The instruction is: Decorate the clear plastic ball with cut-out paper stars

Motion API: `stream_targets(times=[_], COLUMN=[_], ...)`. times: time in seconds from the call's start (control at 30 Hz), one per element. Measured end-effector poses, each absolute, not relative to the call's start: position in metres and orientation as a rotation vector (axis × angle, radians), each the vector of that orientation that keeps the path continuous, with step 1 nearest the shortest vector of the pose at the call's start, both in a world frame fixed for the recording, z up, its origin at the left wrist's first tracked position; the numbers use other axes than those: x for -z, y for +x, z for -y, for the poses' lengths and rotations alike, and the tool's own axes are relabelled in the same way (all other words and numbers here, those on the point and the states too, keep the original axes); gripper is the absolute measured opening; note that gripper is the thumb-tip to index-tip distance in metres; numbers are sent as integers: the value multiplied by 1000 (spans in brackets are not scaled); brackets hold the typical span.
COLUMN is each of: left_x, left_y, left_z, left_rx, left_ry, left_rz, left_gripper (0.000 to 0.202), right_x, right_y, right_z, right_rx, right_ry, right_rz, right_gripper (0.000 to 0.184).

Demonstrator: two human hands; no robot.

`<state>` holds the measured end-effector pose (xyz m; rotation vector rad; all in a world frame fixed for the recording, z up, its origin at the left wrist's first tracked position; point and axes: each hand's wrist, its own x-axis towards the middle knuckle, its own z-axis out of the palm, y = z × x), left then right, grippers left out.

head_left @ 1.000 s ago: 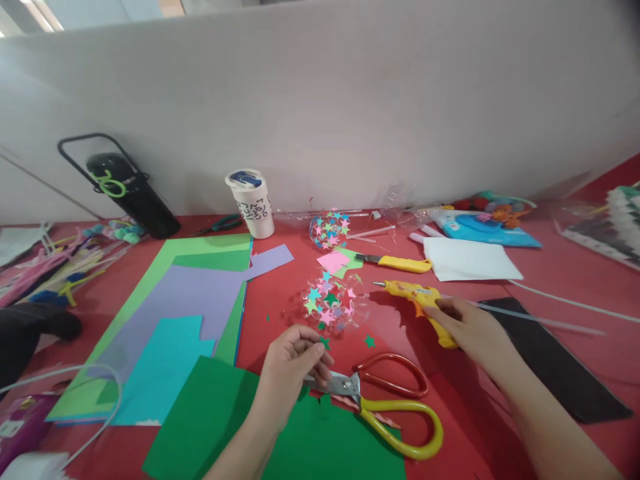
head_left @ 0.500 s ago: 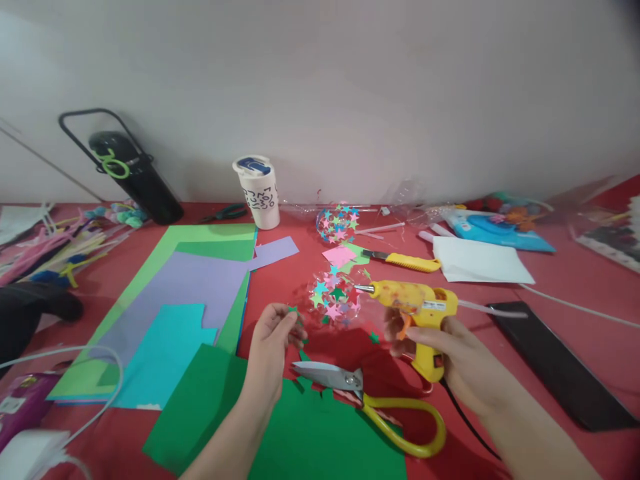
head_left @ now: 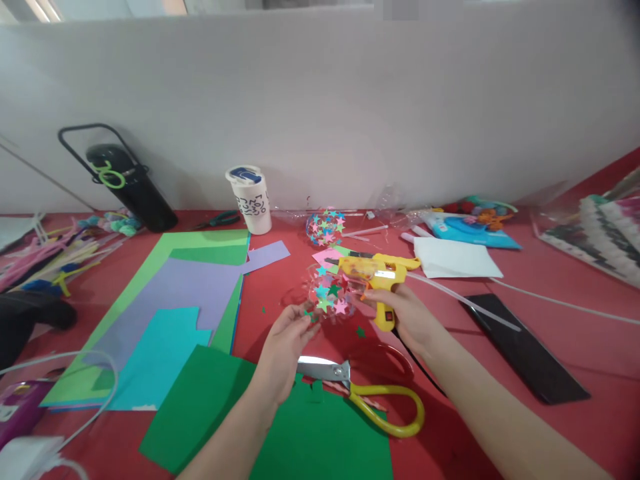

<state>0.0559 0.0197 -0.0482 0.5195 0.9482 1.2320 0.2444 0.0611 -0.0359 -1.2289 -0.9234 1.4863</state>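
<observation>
Gently our left hand (head_left: 286, 341) pinches a likely flimsy green paper star (head_left: 309, 313) edgewise; our right hand (head_left: 407, 317) grips the yellow plastic glue gun (head_left: 376, 272).

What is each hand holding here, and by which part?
The right hand grips the yellow glue gun by its handle. The left hand pinches what looks like a small green paper star between its fingertips.

The left hand (head_left: 285, 343) and the right hand (head_left: 407, 315) are bare. Both forearms, slim and long, are uncovered from the wrist down to the near edge of the view, where the picture cuts them off before any sleeve.
</observation>
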Motion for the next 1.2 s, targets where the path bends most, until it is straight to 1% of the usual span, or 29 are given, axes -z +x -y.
stream_targets(times=[0.17, 0.43, 0.57, 0.7, 0.77, 0.83, 0.9, 0.97, 1.07, 1.2], left_x=[48, 46, 39, 30, 29, 30, 32, 34, 36, 37], left_y=[58, 50, 39, 36, 39, 43, 45, 45, 44, 44], left_z=[-17, -17, -17, -14, -13, -10, -8, -6, -4, -2], left_rx=[-1198, -1195, -1207, -1183, -1191, -1200, -1201, -1190, -1171, -1178], left_ry=[502, 572, 629, 673, 670, 665, 670, 685, 704, 706], left_rz=[-971, -1051, -1171, -1214, -1213, -1203, -1200, -1204, -1203, -1201], left_gripper=[16, 12, 15, 22, 23, 24, 22, 19, 17, 14], right_x=[34, 28, 21, 23, 26, 28, 29, 27, 24, 20], right_y=[245, 264, 278, 286, 284, 279, 272, 263, 251, 243], right_z=[-67, -62, -49, -29, -18, -8, 0, 8, 16, 20], right_rx=[-1474, -1353, -1407, -1493, -1534, -1539, -1500, -1429, -1295, -1214], right_ry=[-1177, -1202, -1198, -1250, -1290, -1326, -1381, -1468, -1547, -1504], right_rz=[952, 923, 968, 1040, 1130, 1291, 1445, 1520, 1519, 1470], right_gripper=[30, 27, 19, 16, 17, 25, 32, 33, 28, 19])
